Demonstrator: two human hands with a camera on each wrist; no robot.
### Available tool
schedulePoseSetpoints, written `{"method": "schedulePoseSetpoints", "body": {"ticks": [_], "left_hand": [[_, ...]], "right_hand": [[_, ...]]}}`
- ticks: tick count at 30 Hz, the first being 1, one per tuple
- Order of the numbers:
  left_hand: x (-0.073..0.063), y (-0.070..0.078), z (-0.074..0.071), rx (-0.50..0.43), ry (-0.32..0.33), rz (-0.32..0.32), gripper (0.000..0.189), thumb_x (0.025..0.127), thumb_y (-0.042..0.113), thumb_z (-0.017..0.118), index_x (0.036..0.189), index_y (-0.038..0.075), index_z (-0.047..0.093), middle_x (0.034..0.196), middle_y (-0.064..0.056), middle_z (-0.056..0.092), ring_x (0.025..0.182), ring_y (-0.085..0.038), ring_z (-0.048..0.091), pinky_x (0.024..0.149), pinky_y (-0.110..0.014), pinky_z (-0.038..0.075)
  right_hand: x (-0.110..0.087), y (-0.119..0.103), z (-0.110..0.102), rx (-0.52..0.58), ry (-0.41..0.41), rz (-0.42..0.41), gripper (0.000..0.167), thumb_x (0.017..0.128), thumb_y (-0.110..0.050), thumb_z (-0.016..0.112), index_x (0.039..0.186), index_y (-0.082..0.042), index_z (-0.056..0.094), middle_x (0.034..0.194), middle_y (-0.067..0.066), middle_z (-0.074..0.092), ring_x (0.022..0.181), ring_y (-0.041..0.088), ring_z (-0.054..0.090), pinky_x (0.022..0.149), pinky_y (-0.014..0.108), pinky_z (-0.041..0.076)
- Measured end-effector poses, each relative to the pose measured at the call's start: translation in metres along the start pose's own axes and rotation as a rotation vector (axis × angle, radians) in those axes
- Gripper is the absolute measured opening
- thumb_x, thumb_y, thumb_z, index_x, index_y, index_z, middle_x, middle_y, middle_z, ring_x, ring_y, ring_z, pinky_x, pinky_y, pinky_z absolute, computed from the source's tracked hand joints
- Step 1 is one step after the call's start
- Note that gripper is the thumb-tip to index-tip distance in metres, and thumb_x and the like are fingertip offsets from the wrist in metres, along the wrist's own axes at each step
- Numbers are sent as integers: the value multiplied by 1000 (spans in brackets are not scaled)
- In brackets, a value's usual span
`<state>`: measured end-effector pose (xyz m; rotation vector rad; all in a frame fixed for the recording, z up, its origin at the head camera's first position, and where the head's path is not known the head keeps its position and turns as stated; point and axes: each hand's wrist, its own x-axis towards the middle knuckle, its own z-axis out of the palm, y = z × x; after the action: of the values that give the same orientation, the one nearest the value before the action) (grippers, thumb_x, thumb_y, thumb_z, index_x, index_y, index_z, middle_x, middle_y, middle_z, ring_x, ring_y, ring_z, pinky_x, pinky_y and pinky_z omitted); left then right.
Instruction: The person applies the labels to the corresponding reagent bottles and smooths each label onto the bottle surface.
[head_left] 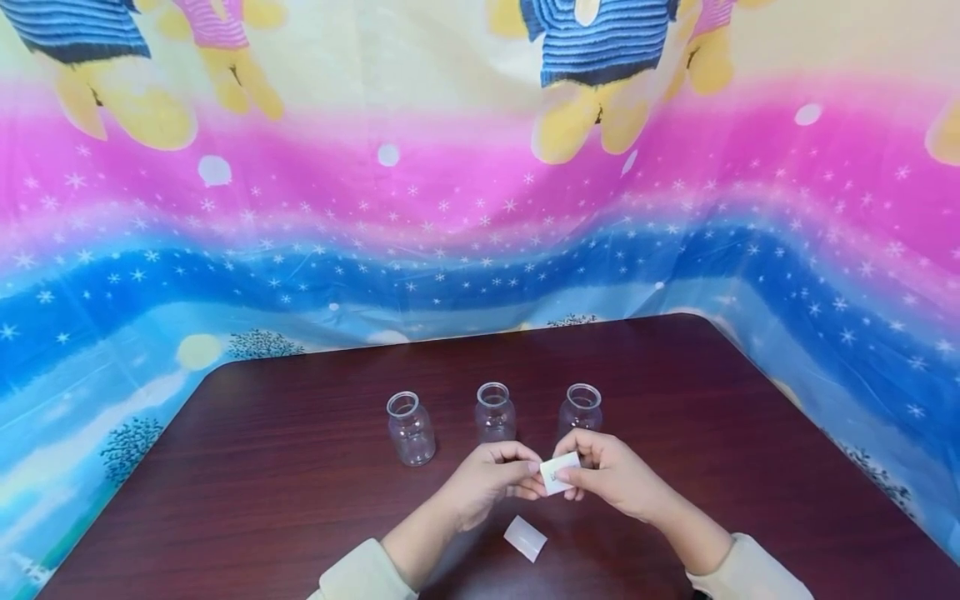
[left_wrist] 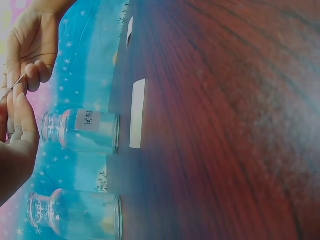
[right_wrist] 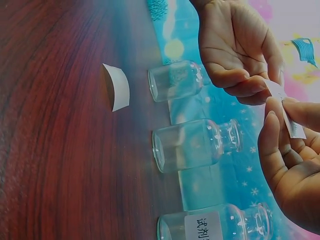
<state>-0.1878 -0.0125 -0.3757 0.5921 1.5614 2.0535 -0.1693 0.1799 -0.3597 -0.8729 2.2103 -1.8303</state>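
Observation:
In the head view my left hand [head_left: 491, 481] and right hand [head_left: 611, 477] meet in front of the glass jars. Between them is a small white paper label [head_left: 559, 472] with dark writing. The right hand pinches it between thumb and fingers, and the left fingertips pinch its left edge. The left glass jar [head_left: 412, 433], middle glass jar [head_left: 496, 417] and right glass jar [head_left: 581, 408] stand upright, uncapped. A white label [left_wrist: 88, 120] with dark characters is stuck on the right jar. Below the hands lies a curved blank piece of white paper [head_left: 525, 538].
The jars stand in a row on a dark red-brown wooden table [head_left: 285, 467]. Another small white piece [left_wrist: 130, 32] lies farther right on it in the left wrist view. A colourful printed curtain [head_left: 450, 208] hangs behind the table and along its sides.

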Motion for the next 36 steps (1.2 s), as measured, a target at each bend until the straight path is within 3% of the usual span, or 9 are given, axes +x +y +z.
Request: {"method": "schedulePoseSetpoints", "body": {"ticks": [13, 22, 36], "left_hand": [[-5, -1, -4, -20, -4, -34, 20, 79, -2, 52, 91, -18, 48, 71, -6, 58, 65, -12, 59, 64, -25, 48], [-5, -3, -3, -4, 36, -48, 17, 77, -3, 52, 88, -15, 49, 71, -4, 56, 63, -11, 57, 63, -24, 47], [-3, -4, -1, 55, 40, -6, 26, 79, -1, 51, 94, -21, 44, 73, -3, 57, 66, -11, 57, 66, -25, 47]], "right_hand": [[1, 8, 7, 25, -23, 18, 16, 82, -1, 55, 92, 9, 49, 77, 15, 55, 59, 12, 55, 52, 35, 49], [3, 11, 10, 16, -20, 18, 15, 82, -1, 54, 92, 9, 49, 76, 15, 55, 59, 12, 54, 51, 33, 49], [4, 9, 9, -213, 199, 156, 24, 78, -13, 62, 93, 2, 50, 78, 8, 52, 65, 18, 51, 59, 30, 47]]}}
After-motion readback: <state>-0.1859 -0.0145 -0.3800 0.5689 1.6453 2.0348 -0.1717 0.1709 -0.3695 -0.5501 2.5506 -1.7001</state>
